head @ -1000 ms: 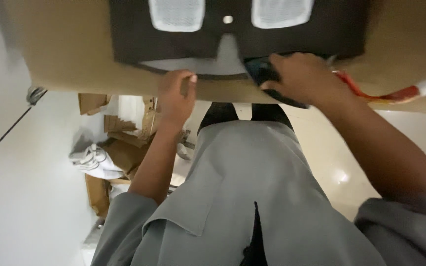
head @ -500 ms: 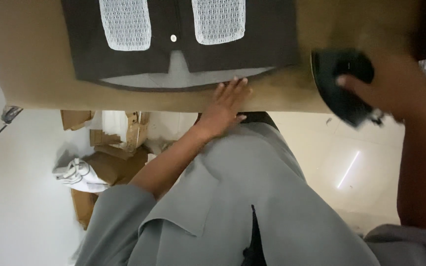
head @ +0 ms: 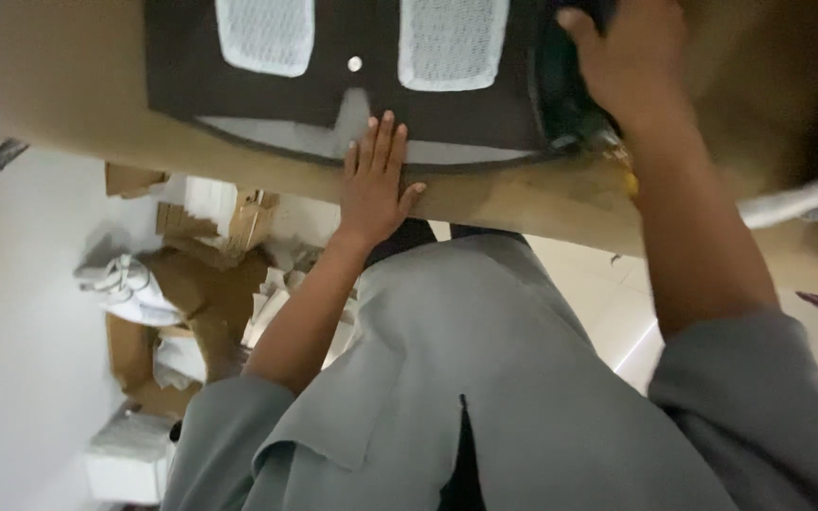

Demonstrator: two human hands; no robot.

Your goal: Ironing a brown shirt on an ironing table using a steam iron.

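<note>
The right hand [head: 631,66] has carried its gripped dark iron [head: 565,95] onto the dark garment [head: 371,85], while the left hand [head: 376,180] stays flat, fingers spread, on its hem.

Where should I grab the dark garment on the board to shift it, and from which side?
Probably the near hem of the dark garment, just beside the left hand, coming from the person's side. It lies flat on the board, and that edge is free; the right hand and dark iron occupy the right edge.

Tan padded board [head: 78,104] — dark garment [head: 362,104] lying flat on it.
</note>
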